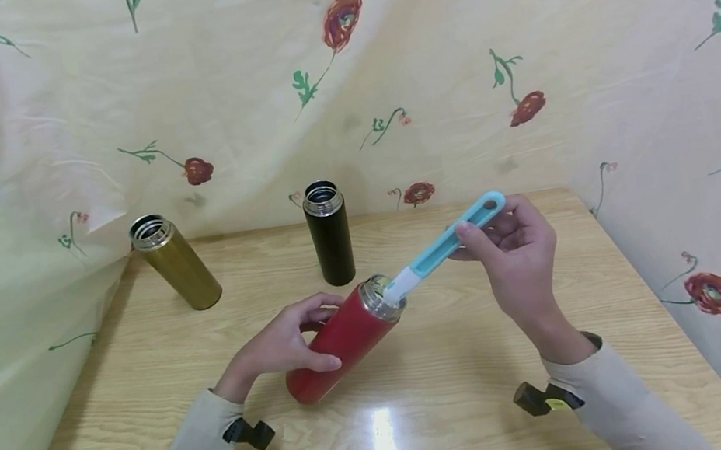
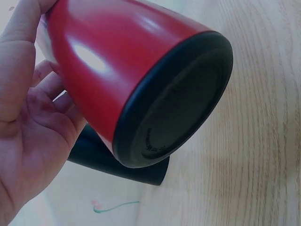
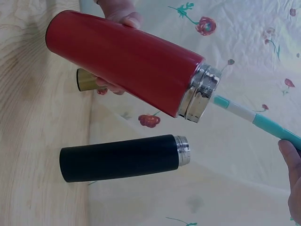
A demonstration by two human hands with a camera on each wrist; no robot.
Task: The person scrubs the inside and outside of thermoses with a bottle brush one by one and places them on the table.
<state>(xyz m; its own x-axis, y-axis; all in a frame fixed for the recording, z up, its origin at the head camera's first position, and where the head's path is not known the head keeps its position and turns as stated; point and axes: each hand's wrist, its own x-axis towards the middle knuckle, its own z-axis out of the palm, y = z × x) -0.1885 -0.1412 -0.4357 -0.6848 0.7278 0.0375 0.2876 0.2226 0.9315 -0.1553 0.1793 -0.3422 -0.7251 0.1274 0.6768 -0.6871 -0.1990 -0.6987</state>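
Observation:
A red thermos bottle (image 1: 348, 337) is held tilted above the table, its steel mouth up and to the right. My left hand (image 1: 290, 338) grips it around the body. In the left wrist view, the black base of the red thermos (image 2: 176, 101) faces the camera. Between thumb and fingers, my right hand (image 1: 524, 262) pinches the light-blue handle of a bottle brush (image 1: 438, 250). The brush's white neck slants down into the thermos mouth, and its head is hidden inside. In the right wrist view, the steel neck (image 3: 200, 93) has no lid.
Behind the hands, a black thermos (image 1: 331, 241) stands upright without a lid. A gold thermos (image 1: 179, 265), also lidless, stands at the back left. The wooden table (image 1: 447, 416) ends at a flowered cloth (image 1: 256, 100) hanging behind and along both sides.

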